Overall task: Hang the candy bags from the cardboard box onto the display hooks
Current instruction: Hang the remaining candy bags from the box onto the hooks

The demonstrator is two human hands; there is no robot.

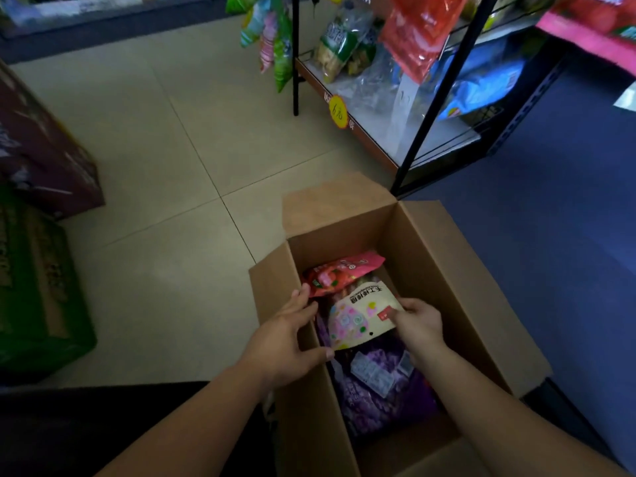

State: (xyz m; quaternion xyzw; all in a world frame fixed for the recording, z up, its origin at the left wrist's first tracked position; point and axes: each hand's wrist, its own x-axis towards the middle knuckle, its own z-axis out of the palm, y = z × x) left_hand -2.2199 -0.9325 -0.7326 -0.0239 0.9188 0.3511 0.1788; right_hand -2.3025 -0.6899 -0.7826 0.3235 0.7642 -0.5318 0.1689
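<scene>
Reaching into the open brown cardboard box (447, 270), both hands are on a cream plastic candy bag with pastel swirl sweets and black lettering printed on it (358, 315). That bag sits high in the box, tilted, on top of the other stock. The right hand (421, 325) has its fingers curled round the bag's right edge, pinching it. The left hand (289, 339) hangs over the box's left wall with its fingers spread and fairly straight, thumb tip touching the bag's lower left corner and fingertips up by the next bag.

Just behind it lies a glossy pink and red candy bag (344, 273), leaning against the far wall. Underneath, crinkled purple plastic bags with pale labels (378, 383) fill the box's near part. All four flaps stand open, plain corrugated board.

The box rests on the floor where beige square tiles (172, 166) meet a dark blue floor surface (568, 201). Right beyond its far corner rises a black metal display rack (444, 94), close to the box. A shiny red hanging bag (416, 32) and a strip of green and pink packets (275, 39) dangle from it, with clear and blue packs on its low shelf. A round yellow price tag (338, 111) is stuck to the shelf edge. Off to the left sit a maroon printed carton (44, 149) and a green printed carton (38, 304).
</scene>
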